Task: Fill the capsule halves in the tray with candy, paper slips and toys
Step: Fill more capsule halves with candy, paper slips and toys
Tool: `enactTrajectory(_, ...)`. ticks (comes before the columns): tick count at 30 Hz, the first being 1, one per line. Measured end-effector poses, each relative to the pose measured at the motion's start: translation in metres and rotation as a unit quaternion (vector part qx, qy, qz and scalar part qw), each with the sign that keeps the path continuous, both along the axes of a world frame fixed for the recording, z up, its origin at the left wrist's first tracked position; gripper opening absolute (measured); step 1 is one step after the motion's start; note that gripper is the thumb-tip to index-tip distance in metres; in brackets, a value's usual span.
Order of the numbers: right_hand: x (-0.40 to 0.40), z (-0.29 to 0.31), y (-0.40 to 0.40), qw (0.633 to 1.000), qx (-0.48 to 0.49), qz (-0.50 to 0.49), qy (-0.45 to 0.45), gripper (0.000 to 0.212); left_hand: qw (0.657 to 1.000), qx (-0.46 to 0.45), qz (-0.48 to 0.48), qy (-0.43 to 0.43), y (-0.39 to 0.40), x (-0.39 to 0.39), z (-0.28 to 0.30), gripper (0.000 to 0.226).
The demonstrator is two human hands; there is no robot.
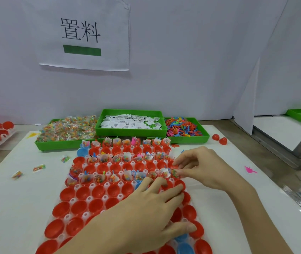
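Filling third stocked row: your right hand (199,167) pinches candy packet (173,172) over capsule half (175,176) at tray's (92,186) 3 o'clock edge; left hand (151,204) spread flat, steadying tray. Next: seat packet, fetch slip.

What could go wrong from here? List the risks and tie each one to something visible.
1. The left hand rests flat on the tray; shifting it may jostle the capsule halves and tip the filled ones.
2. The right hand pinches a candy packet at the tray's right edge; a slip could drop it onto the table.
3. Filled rows alternate with empty rows, so a cup could get skipped.
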State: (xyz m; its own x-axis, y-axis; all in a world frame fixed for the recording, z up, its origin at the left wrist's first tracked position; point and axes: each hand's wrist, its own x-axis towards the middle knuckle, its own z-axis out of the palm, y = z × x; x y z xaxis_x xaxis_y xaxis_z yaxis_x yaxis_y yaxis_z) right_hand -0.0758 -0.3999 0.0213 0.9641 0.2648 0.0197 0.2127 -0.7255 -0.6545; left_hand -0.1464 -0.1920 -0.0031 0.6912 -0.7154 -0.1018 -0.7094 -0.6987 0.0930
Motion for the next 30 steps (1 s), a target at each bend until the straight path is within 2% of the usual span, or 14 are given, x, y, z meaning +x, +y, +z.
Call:
enactTrajectory(7, 0.001, -0.004, 0.004, 0.998, -0.045, -0.007, -0.048, 0.021, 1.0, 0.013, 0.002, -0.015, -0.001, -0.002, 0.002, 0.085)
enactTrajectory(12, 0.003, -0.013, 0.014, 0.998, -0.016, -0.042, -0.036, 0.019, 0.999, 0.025, -0.003, -0.027, -0.002, -0.002, 0.005, 0.088)
enactTrajectory(16, 0.003, -0.005, 0.005, 1.0, 0.007, -0.007, -0.012, 0.014, 1.0, 0.023, -0.004, -0.019, 0.0, -0.001, 0.005, 0.084)
enactTrajectory(21, 0.0, 0.001, 0.002, 1.0, -0.011, 0.017, -0.013, 0.016, 1.0, 0.021, -0.006, -0.005, 0.0, -0.001, 0.005, 0.083)
enactTrajectory(27, 0.001, -0.006, 0.01, 0.998, -0.034, -0.041, -0.019, 0.014, 1.0, 0.018, -0.012, 0.001, -0.001, -0.001, 0.008, 0.082)
enactTrajectory(30, 0.001, -0.006, 0.003, 0.999, -0.032, -0.038, 0.004, 0.01, 1.0, 0.017, -0.014, 0.014, -0.003, -0.002, 0.011, 0.083)
